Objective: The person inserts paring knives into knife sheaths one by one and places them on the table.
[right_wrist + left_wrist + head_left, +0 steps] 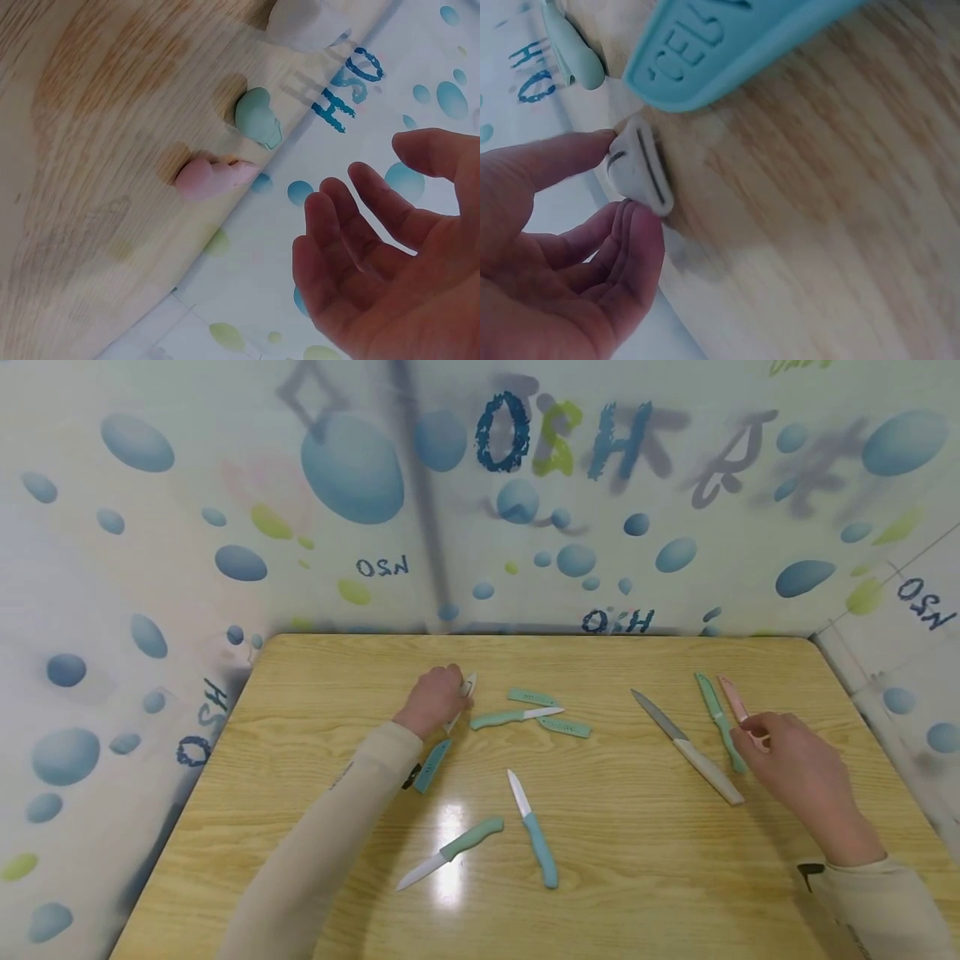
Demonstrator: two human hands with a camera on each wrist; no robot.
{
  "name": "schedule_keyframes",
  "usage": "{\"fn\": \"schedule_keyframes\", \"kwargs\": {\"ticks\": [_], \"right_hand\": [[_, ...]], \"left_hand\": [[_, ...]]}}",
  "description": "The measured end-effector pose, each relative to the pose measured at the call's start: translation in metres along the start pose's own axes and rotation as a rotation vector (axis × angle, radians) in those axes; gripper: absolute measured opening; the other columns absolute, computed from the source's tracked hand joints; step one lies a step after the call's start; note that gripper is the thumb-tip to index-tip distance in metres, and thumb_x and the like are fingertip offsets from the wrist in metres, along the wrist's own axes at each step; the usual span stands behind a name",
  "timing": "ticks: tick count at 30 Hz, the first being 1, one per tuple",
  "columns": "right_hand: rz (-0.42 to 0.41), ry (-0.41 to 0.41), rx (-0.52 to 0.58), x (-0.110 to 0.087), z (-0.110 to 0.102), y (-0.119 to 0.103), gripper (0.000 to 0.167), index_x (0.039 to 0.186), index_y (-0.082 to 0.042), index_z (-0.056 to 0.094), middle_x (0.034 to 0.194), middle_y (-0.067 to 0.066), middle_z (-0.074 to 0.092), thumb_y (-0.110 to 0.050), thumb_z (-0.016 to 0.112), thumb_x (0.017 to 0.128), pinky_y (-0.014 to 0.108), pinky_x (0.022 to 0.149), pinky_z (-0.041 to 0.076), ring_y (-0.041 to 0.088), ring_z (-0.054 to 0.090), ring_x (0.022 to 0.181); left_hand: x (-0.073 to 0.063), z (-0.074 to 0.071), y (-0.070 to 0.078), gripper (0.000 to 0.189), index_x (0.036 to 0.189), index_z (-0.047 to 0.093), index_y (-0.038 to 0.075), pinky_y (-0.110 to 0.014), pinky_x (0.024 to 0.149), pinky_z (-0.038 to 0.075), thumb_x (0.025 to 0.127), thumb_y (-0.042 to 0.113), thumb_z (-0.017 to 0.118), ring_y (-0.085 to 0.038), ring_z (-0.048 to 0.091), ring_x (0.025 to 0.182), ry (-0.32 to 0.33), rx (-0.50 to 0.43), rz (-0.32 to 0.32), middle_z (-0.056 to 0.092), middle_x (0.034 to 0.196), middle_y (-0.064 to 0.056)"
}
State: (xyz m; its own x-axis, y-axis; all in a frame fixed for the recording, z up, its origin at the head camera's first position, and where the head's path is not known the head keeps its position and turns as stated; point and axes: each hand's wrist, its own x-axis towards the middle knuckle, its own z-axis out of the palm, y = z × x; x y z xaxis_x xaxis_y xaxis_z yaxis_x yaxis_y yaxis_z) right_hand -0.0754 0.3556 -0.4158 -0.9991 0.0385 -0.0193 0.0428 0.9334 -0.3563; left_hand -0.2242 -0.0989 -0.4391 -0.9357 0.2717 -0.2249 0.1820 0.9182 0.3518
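Observation:
My left hand pinches a white knife sheath between thumb and fingers; the slot in its end faces the left wrist camera. Close by lies a teal knife sheath, with raised lettering in the left wrist view. Over the right side of the table, my right hand hangs with loosely bent fingers, and nothing shows between them in the right wrist view. Under its fingertips in the head view is a pink knife. Left of that lie a sheathed green knife and a larger knife with a pale handle.
Mid-table, a green-handled knife lies between two green sheaths, one behind it and one in front. Nearer me are a blue-handled knife and another green-handled knife. A patterned wall covering borders the table's far edge.

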Motion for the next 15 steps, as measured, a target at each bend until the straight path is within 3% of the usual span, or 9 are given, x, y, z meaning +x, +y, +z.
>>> {"fn": "schedule_keyframes", "kwargs": {"ticks": [4, 9, 15], "right_hand": [[0.004, -0.001, -0.001, 0.0, 0.001, 0.0, 0.054, 0.127, 0.011, 0.062, 0.12, 0.035, 0.062, -0.039, 0.052, 0.107, 0.059, 0.067, 0.054, 0.049, 0.063, 0.099], [0.007, 0.009, 0.002, -0.001, 0.001, -0.001, 0.055, 0.126, 0.01, 0.062, 0.12, 0.034, 0.062, -0.04, 0.052, 0.107, 0.057, 0.066, 0.054, 0.048, 0.063, 0.098], [0.003, 0.002, 0.012, -0.001, 0.002, -0.002, 0.053, 0.124, 0.01, 0.063, 0.117, 0.033, 0.063, -0.04, 0.051, 0.107, 0.057, 0.066, 0.054, 0.048, 0.064, 0.097]], "left_hand": [[-0.001, 0.0, -0.001, 0.023, 0.107, 0.061, 0.0, -0.036, 0.066, 0.057, 0.093, 0.015, 0.072, -0.025, 0.062, 0.079, -0.001, -0.028, -0.024, 0.063, 0.093, -0.012], [-0.005, -0.003, -0.005, 0.034, 0.119, 0.067, 0.001, -0.038, 0.071, 0.056, 0.09, 0.018, 0.07, -0.025, 0.061, 0.084, 0.031, -0.074, -0.053, 0.068, 0.106, -0.012], [-0.013, -0.012, -0.012, 0.039, 0.126, 0.069, -0.001, -0.041, 0.077, 0.057, 0.093, 0.018, 0.068, -0.028, 0.062, 0.091, 0.112, -0.193, -0.005, 0.067, 0.115, -0.016]]}}
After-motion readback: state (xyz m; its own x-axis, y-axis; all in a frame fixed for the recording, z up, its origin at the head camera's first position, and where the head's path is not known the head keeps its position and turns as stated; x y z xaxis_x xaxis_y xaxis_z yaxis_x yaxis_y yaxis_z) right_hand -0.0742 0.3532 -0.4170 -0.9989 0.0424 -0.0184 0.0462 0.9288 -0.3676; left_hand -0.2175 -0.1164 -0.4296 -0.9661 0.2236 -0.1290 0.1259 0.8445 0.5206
